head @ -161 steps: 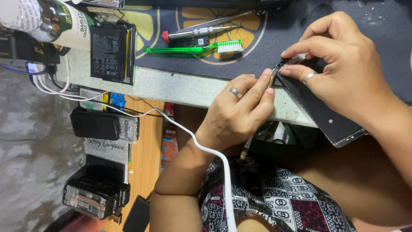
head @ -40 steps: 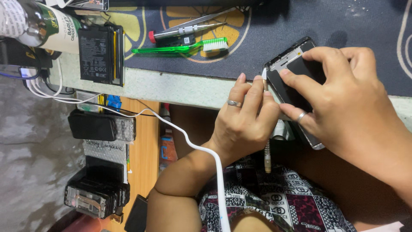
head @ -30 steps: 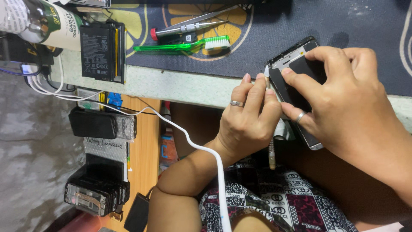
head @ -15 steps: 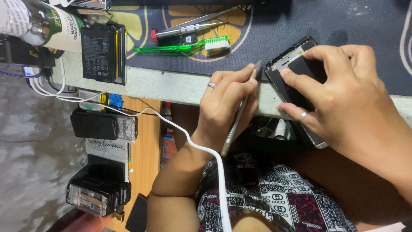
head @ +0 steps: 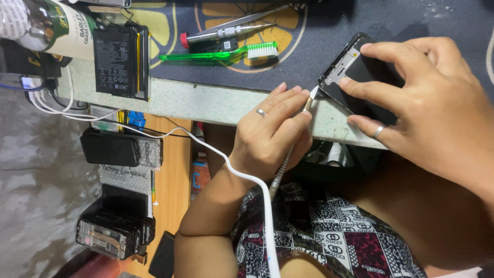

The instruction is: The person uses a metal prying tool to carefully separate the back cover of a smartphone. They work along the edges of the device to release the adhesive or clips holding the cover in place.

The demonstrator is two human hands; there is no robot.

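Observation:
A black phone lies face down on the dark mat at the table's front edge. My right hand presses on it with spread fingers, a ring on one finger. In my left hand, which also wears a ring, is a thin metal pry tool, held like a pen. Its pale tip touches the phone's near-left corner. The tool's handle runs down past my palm toward my lap.
On the mat lie a green toothbrush, a red-tipped screwdriver and tweezers. A black battery and a bottle sit at the left. A white cable crosses my left wrist. Black devices rest on a lower shelf.
My left hand has re-gripped the tool and moved right, bringing its tip to the phone's corner. My right hand has stayed pressed on the phone.

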